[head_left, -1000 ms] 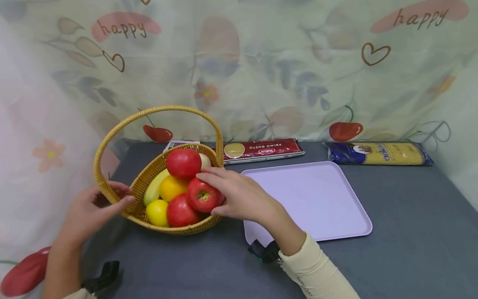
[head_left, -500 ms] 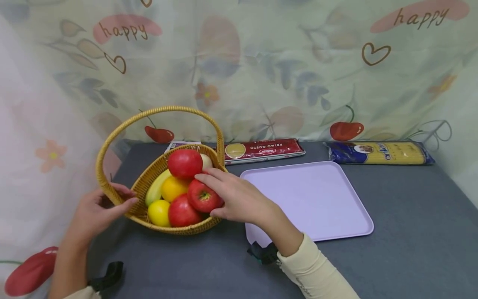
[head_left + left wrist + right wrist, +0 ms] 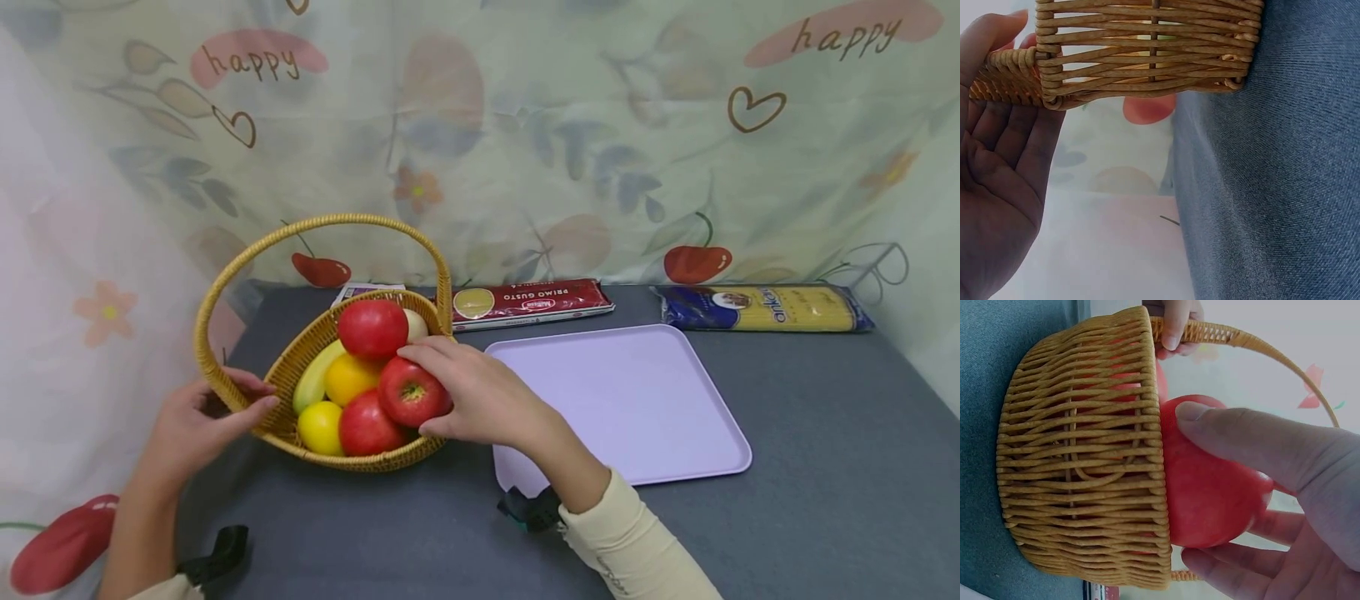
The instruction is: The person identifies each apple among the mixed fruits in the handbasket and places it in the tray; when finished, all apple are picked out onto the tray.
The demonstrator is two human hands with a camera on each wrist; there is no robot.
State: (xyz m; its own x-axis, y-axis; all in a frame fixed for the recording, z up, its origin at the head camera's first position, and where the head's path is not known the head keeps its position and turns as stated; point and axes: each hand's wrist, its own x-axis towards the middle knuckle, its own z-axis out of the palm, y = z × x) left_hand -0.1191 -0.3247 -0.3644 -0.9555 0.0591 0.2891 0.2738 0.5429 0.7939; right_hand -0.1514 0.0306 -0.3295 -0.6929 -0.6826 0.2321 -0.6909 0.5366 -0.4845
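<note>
A wicker basket [image 3: 360,460] of fruit stands on the left of the table. My left hand [image 3: 187,429] pinches the foot of its tall handle [image 3: 322,222]; in the left wrist view the thumb [image 3: 999,30] lies over the handle, fingers behind it. At the opposite side, my right hand [image 3: 491,398] holds a red apple [image 3: 414,392], thumb in front and fingers around the back. The right wrist view shows that apple [image 3: 1210,494] bulging above the rim. Also inside are two more red apples, an orange [image 3: 349,380], a lemon [image 3: 320,427], a banana [image 3: 315,377] and a pale round item [image 3: 416,325].
A lilac tray [image 3: 637,400] lies right of the basket, its left part behind my right forearm. Behind stand a red pasta packet [image 3: 536,302] and a yellow and blue spaghetti packet [image 3: 765,308]. A printed curtain [image 3: 525,167] hangs along the table's back edge.
</note>
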